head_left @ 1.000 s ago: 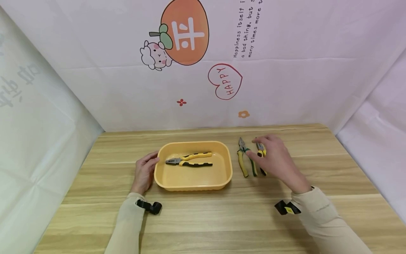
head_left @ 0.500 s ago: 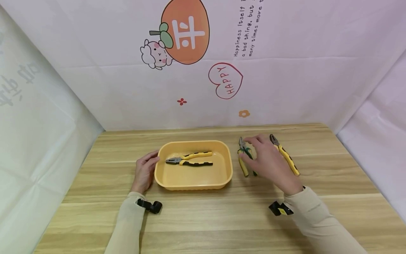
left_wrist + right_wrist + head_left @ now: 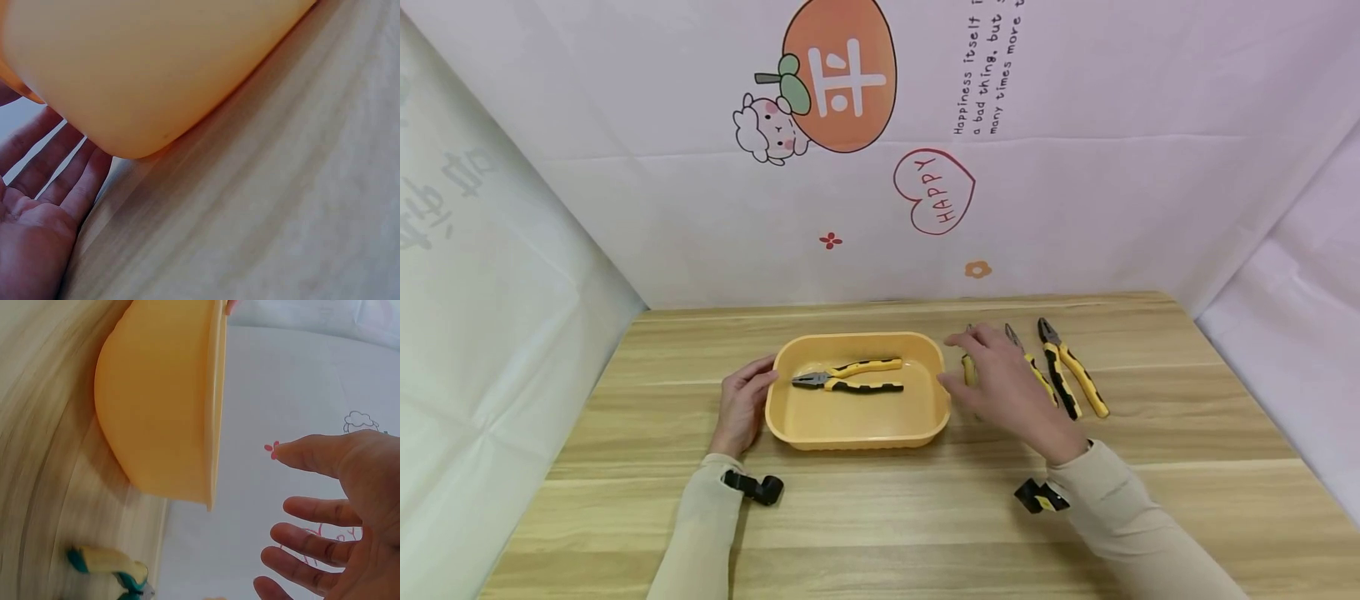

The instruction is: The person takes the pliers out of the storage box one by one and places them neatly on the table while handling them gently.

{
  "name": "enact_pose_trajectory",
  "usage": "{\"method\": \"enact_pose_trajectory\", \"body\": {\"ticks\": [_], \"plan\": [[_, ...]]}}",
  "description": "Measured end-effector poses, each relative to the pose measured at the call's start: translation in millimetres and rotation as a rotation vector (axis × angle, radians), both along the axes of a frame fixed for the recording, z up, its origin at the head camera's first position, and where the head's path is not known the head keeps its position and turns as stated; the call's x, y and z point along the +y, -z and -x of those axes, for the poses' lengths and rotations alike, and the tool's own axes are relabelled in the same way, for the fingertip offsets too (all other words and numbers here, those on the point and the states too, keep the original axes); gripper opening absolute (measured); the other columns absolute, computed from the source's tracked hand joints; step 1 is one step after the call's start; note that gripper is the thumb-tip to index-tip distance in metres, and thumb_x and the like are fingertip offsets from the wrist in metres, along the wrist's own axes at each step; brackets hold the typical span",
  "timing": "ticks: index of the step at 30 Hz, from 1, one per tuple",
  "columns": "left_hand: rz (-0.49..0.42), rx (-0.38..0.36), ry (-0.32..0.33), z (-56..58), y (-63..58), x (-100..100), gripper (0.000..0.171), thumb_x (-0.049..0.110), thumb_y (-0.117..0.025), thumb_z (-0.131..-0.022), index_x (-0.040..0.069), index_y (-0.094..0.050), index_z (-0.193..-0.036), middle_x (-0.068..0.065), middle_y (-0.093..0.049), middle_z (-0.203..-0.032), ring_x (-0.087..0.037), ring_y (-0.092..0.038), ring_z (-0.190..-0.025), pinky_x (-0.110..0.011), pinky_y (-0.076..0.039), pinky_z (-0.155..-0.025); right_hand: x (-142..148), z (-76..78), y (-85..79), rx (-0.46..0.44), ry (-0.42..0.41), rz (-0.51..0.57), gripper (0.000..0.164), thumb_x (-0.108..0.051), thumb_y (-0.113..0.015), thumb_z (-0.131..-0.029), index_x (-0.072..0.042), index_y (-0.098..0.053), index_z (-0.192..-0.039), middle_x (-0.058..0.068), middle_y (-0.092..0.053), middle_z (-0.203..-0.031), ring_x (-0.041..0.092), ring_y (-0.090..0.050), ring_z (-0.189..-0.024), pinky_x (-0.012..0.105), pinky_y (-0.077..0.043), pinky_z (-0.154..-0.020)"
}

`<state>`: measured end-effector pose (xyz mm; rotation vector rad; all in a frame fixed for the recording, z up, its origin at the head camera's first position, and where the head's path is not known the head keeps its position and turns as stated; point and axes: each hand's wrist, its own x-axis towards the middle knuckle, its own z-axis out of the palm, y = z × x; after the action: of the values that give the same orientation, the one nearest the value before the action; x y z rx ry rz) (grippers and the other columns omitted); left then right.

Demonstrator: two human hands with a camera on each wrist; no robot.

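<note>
A yellow plastic bin (image 3: 857, 439) holds one pair of pliers (image 3: 865, 387) with yellow and black handles. My left hand (image 3: 745, 406) is at the bin's left end, its fairly straight fingers (image 3: 40, 169) against the outer wall. At the other end, my right hand (image 3: 1000, 387) hovers with thumb and fingers spread, holding nothing, fingertips close by the rim. It partly covers green-and-yellow pliers (image 3: 970, 371) beside the bin. To their right lie pliers with slim jaws (image 3: 1013, 335), partly hidden by the hand, and another yellow-and-black pair (image 3: 1067, 367).
The wooden table (image 3: 880, 525) ends at a white printed cloth (image 3: 737, 242) standing along its back edge. More white cloth (image 3: 520, 275) hangs at the left side, and also at the right.
My right hand has moved left, from over the slim-jawed pliers across to the bin's right end, uncovering the right-hand pliers. My left hand, the bin and the pliers have stayed in place.
</note>
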<state>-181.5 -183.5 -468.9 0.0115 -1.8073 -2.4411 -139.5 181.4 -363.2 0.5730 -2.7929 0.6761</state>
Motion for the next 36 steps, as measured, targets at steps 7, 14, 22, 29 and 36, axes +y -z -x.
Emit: {"method": "enact_pose_trajectory", "body": {"ticks": [7,14,22,29,36], "plan": [[0.001,-0.001,0.002,0.2,0.2,0,0.039,-0.007,-0.058,-0.095,-0.023,-0.053,-0.13,-0.002,-0.073,-0.108,-0.015,-0.07,-0.098,-0.027,-0.059,-0.085,-14,-0.5,-0.4,-0.029,-0.031,0.014,0.048,-0.03,-0.078,-0.09,-0.005,-0.065,-0.129,0.011,-0.059,-0.118,0.031,-0.055,-0.11,0.048,-0.052,-0.086],[-0.005,0.0,0.0,0.2,-0.2,1,0.038,-0.007,-0.058,-0.095,-0.023,-0.053,-0.13,-0.003,-0.073,-0.107,-0.016,-0.07,-0.098,-0.027,-0.059,-0.085,-25,1.6,3.7,0.015,-0.066,0.015,0.047,-0.028,-0.08,-0.088,-0.004,-0.066,-0.127,0.012,-0.06,-0.116,0.029,-0.057,-0.102,0.045,-0.053,-0.08],[-0.012,0.008,-0.002,0.2,1.0,0,0.036,-0.008,-0.059,-0.094,-0.021,-0.057,-0.127,-0.004,-0.073,-0.107,-0.016,-0.07,-0.096,-0.027,-0.059,-0.083,-38,1.5,8.2,-0.019,-0.098,0.026,0.049,-0.029,-0.08,-0.089,-0.004,-0.065,-0.129,0.013,-0.059,-0.119,0.03,-0.058,-0.108,0.048,-0.054,-0.087],[-0.018,0.023,0.0,0.8,2.7,-1,0.03,-0.007,-0.061,-0.093,-0.015,-0.065,-0.122,-0.005,-0.073,-0.108,-0.016,-0.07,-0.096,-0.027,-0.059,-0.083,-50,4.7,14.0,-0.036,-0.107,0.041,0.05,-0.03,-0.08,-0.089,-0.006,-0.066,-0.129,0.012,-0.061,-0.119,0.03,-0.058,-0.108,0.047,-0.055,-0.082],[-0.01,0.002,-0.002,1.3,1.5,0,0.036,-0.007,-0.059,-0.095,-0.02,-0.058,-0.128,-0.002,-0.073,-0.107,-0.015,-0.069,-0.098,-0.026,-0.059,-0.085,-57,8.4,21.7,-0.096,-0.13,0.103,0.048,-0.03,-0.078,-0.091,-0.006,-0.065,-0.131,0.01,-0.061,-0.119,0.028,-0.059,-0.105,0.047,-0.052,-0.085]]}}
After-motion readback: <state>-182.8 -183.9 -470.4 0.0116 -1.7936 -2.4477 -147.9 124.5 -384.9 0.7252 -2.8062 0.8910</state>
